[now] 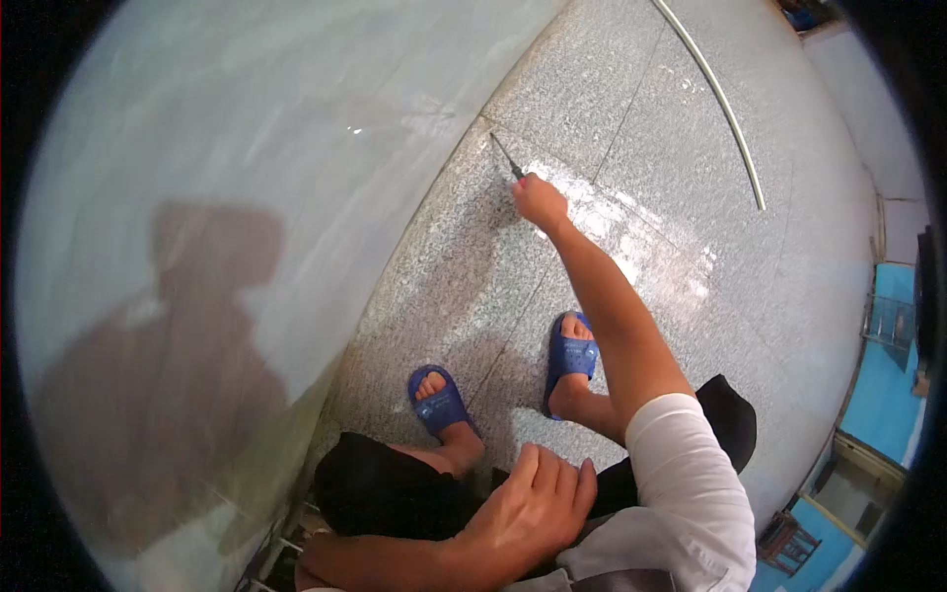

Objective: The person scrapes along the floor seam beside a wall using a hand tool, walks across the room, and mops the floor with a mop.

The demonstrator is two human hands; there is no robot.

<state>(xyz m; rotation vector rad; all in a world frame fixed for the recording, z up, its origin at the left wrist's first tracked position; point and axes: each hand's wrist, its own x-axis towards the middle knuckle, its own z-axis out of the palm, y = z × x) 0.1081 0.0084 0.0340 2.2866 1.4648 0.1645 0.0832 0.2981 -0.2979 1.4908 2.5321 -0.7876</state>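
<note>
My right hand is stretched out low over the speckled grey floor tiles. Its fingers are closed around the handle of a thin pointed tool, with a bit of pink showing at the grip. The tool's slim tip points at the seam where the tiles meet the pale wall; whether it touches is unclear. Close to my body, my left hand rests over my lap with its fingers curled in, and nothing shows in them.
A long pale, curved strip lies on the tiles ahead to the right. My feet, in blue slippers, are planted on the floor near the wall. At the far right are a blue panel and a small brown stool.
</note>
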